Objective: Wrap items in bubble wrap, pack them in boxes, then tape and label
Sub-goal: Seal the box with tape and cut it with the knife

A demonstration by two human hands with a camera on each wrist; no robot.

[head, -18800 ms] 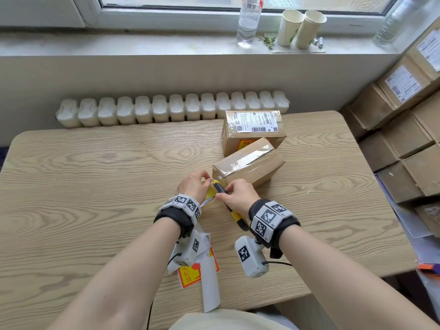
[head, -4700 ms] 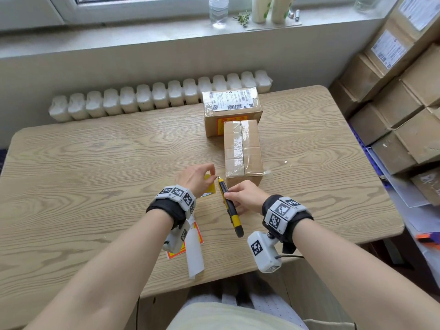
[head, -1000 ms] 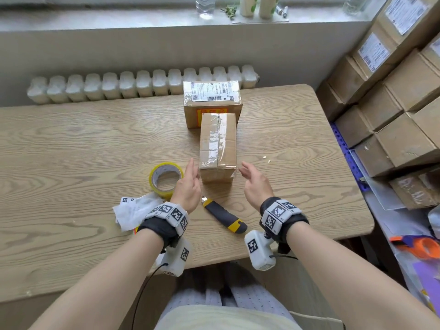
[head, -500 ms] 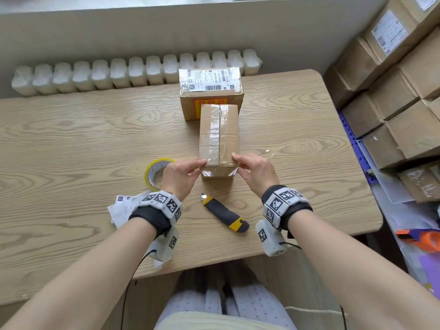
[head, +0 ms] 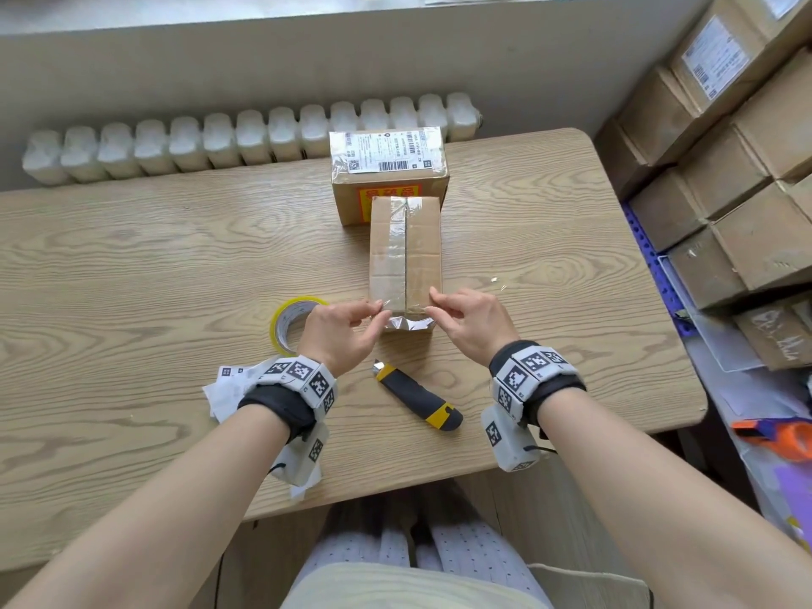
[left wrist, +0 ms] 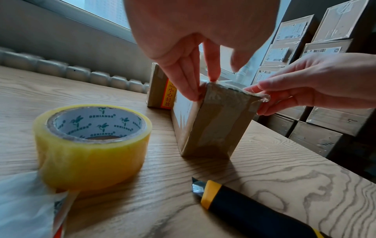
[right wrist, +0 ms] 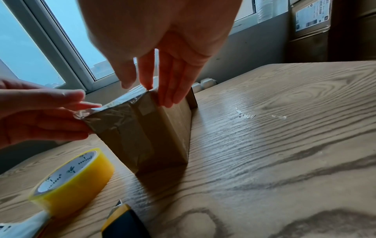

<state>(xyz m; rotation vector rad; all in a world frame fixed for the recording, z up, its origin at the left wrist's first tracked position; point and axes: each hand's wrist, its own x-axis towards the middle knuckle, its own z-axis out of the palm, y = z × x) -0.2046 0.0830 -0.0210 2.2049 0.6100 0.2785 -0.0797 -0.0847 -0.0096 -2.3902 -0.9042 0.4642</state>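
Cardboard, the box [head: 405, 252] lies mid-worktop [head: 132, 265], its far end against a labelled box [head: 389, 169]. Bare wood is seen on either side. At the near top edge, loose tape [head: 406, 322] is pinched by the left hand [head: 340, 329] and the right hand [head: 470, 323], fingers curled, one at each corner. A tape roll [left wrist: 91, 145] and knife [head: 417, 395] are shown near. Only the wrist views show the taped near end face.
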